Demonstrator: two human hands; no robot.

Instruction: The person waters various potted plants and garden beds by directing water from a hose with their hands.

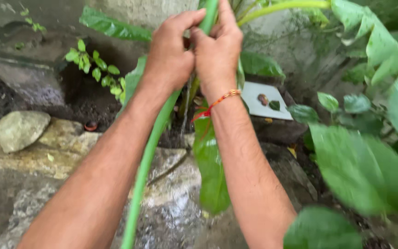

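Standing right by them here, and a fair bit is tough to make out. Both hands are raised up near the top of the view, pressed close together around a long green stalk (150, 147). The left hand (171, 53) is curled shut around it, thumb and forefinger pinching up top. The right hand (217, 50) is closed on it too, but its fingers are on the far side, so I can't see exactly how they wrap. The top of the stalk runs out of the picture above the hands, and the bottom end goes off the lower edge, passing in front of the left forearm.

There's a red and orange thread bracelet (217, 102) on the right wrist. A big drooping leaf (212, 161) hangs between the two forearms, partly hidden by the right one. The leaves on the right (360, 161) are blurry, no detail on them.

No packaging or labels anywhere. The closest thing is a flat pale slab (261, 108) behind the right wrist, with a small brownish lump and a dark leaf scrap on it; can't tell what the lump is. On the left there's a rounded grey rock (20, 130) on a wet stone ledge (47, 157), and a small leafy plant (95, 69) against dark soil.
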